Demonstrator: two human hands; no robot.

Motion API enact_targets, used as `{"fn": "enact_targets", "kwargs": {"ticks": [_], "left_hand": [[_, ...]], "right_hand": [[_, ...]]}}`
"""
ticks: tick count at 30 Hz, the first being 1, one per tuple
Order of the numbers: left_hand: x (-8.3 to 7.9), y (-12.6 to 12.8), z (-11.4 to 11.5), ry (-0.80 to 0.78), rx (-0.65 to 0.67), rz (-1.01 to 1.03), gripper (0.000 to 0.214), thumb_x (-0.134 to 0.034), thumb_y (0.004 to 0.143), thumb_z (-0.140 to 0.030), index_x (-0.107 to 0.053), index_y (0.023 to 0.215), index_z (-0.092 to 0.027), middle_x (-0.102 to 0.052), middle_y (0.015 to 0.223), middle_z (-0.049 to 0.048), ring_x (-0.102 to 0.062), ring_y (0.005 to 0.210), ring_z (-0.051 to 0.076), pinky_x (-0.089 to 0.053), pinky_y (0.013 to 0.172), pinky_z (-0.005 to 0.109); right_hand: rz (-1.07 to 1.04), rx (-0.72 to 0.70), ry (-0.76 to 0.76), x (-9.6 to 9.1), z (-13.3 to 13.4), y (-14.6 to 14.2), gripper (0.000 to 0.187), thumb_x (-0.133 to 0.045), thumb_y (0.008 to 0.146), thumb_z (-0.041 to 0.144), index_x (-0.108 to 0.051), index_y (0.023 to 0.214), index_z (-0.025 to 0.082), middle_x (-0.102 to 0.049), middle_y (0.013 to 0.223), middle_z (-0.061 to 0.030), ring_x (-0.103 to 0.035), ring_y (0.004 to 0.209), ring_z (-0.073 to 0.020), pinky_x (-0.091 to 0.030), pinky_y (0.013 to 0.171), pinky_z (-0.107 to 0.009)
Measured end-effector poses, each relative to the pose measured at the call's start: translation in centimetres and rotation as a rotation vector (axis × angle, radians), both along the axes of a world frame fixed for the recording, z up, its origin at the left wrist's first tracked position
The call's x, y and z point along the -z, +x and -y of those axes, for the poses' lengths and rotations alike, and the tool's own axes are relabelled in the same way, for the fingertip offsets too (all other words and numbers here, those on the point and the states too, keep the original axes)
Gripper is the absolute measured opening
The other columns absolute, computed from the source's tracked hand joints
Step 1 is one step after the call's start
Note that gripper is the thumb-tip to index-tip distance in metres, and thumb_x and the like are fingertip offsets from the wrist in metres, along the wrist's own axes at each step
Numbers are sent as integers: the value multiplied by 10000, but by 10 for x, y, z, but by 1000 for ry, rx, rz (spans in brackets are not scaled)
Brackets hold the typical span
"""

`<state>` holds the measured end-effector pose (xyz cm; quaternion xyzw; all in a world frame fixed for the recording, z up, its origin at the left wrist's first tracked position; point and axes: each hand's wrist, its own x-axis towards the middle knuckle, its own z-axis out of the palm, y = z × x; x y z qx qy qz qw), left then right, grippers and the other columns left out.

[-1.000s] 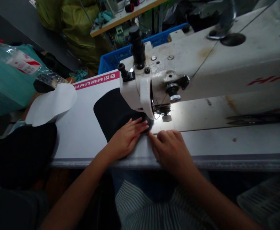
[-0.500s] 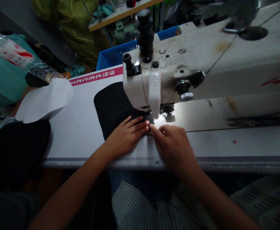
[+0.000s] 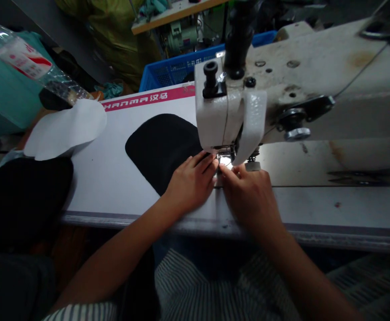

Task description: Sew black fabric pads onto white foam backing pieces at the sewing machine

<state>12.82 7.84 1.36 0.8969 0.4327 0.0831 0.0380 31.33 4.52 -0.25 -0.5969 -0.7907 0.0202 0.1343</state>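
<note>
A black rounded fabric piece (image 3: pixel 163 149) lies flat on the sewing table, its right end running under the head of a white sewing machine (image 3: pixel 215 111). My left hand (image 3: pixel 193 180) rests palm down on that end, fingers stretched toward the lit needle area (image 3: pixel 225 160). Just right of the needle, my right hand (image 3: pixel 251 191) has its fingers curled and its index fingertip close to my left fingertips. What the right fingers pinch, if anything, is hidden. The fabric's edge under the needle is mostly covered by my hands.
Dark scissors or snips (image 3: pixel 355 177) lie on the machine bed at right. To the left are a white cut piece (image 3: pixel 66 129), a black pile (image 3: pixel 24 200) and a plastic bottle (image 3: pixel 30 62). A blue crate (image 3: pixel 168 73) stands behind the table.
The black fabric has turned, its free end now pointing more to the left. Both hands stay at the needle, the left fingers closer to it. The whole view has shifted, the machine appearing farther right.
</note>
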Motion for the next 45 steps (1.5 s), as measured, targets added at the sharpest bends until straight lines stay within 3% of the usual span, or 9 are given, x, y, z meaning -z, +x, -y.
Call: {"fn": "enact_targets", "kwargs": {"ticks": [4,8,10,14,18,23,28,34,45], "left_hand": [[-10,-17,-10,-101,74,-60,531,-528,1047,-460,-553,1465,-133,-564,1532,135,-427,1496,290,-459,1172,448],[-9,-36,-19,-139,133,-105,484,-470,1083,-364,-485,1537,-198,-481,1612,77,-363,1536,276,-311,1265,490],[-8,-34,-15,-132,108,-124,511,-482,1077,-376,-464,1554,-195,-452,1632,81,-343,1543,303,-307,1262,514],[-11,-16,8,-97,-13,-143,535,-527,1053,-388,-477,1543,-180,-447,1631,113,-388,1507,355,-453,1142,518],[-12,-8,16,-53,-55,-136,545,-577,1026,-419,-506,1513,-185,-481,1602,143,-443,1453,397,-505,1035,551],[-8,-15,7,-44,-2,-87,534,-584,1023,-391,-511,1503,-166,-465,1607,170,-430,1463,393,-480,1061,565],[-3,-20,2,-105,262,-43,449,-450,1074,-219,-479,1520,-180,-465,1624,81,-363,1538,243,-345,1236,485],[-1,-21,-2,-91,215,-67,429,-458,1082,-252,-514,1499,-173,-507,1593,79,-378,1534,263,-343,1241,499],[3,-21,-7,-51,214,-20,399,-489,1065,-240,-548,1452,-168,-531,1563,131,-431,1500,290,-394,1210,548]], "right_hand": [[-125,-69,49,6,9,-1,247,-561,994,245,-746,1158,230,-660,947,-82,-509,823,-239,-343,767,-404],[-219,-79,59,10,13,-5,271,-561,973,183,-750,1158,243,-669,992,-73,-529,897,-239,-388,886,-432],[-237,-58,42,10,15,-5,272,-563,969,177,-745,1160,246,-667,996,-69,-531,904,-237,-399,905,-440],[-272,-45,26,5,22,-2,278,-532,1006,221,-718,1212,241,-660,999,-66,-535,897,-227,-405,965,-465],[-256,1,12,2,27,-2,243,-515,1027,261,-735,1128,234,-662,964,-57,-529,878,-225,-389,995,-462],[-230,66,23,4,27,-8,198,-565,1009,294,-731,1096,232,-656,953,-58,-527,913,-240,-370,1023,-455],[-166,42,12,2,30,-10,195,-619,980,294,-731,1132,243,-671,1011,-60,-514,916,-247,-345,1066,-479],[-17,54,11,-4,36,-15,212,-597,987,242,-716,1163,248,-664,971,-45,-493,897,-252,-279,1136,-505],[-70,50,-10,-3,35,-16,197,-600,970,215,-709,1129,254,-664,1015,-55,-485,902,-247,-276,1144,-518]]}}
